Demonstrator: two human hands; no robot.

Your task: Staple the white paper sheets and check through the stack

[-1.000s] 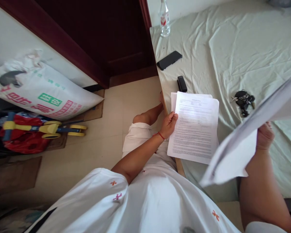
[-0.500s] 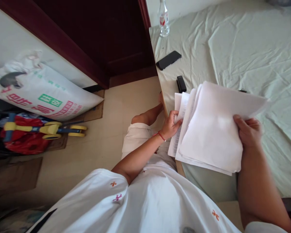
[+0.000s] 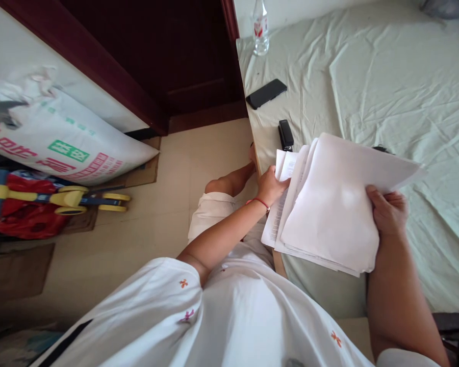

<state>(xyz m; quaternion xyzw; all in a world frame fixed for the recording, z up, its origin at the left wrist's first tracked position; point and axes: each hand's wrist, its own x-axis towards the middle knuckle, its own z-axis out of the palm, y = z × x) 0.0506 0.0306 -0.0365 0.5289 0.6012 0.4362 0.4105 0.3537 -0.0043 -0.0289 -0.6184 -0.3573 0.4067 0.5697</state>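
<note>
Printed sack (image 3: pixel 61 148): lies on its side against the wall at the far left, with red and green lettering on white.
Toy scooter (image 3: pixel 53 201): yellow, blue and red, on the floor just below the sack.
Door (image 3: pixel 156 61): dark red-brown wood, between the sack and the bed.
My left hand (image 3: pixel 273 186): fingers curled onto the left edge of the paper stack, thumb over the top sheets; a red cord sits around my wrist.
Paper stack (image 3: pixel 329 209): white sheets, loosely fanned, resting on the near edge of the bed and overhanging it toward my lap; a strip of printed text shows along the lower left sheets, and the top sheet faces up blank.
Stapler (image 3: pixel 285 134): black, on the sheet just beyond the stack's far left corner.
Phone (image 3: pixel 266 94): black, face down as far as I can tell, farther up the bed than the stapler.
Water bottle (image 3: pixel 260 28): clear plastic, upright at the bed's far corner.
My right hand (image 3: pixel 386 211): closed on the right edge of the paper stack, thumb on top, fingers underneath.
Bed sheet (image 3: pixel 405 92): pale green and creased, spreading to the right.
</note>
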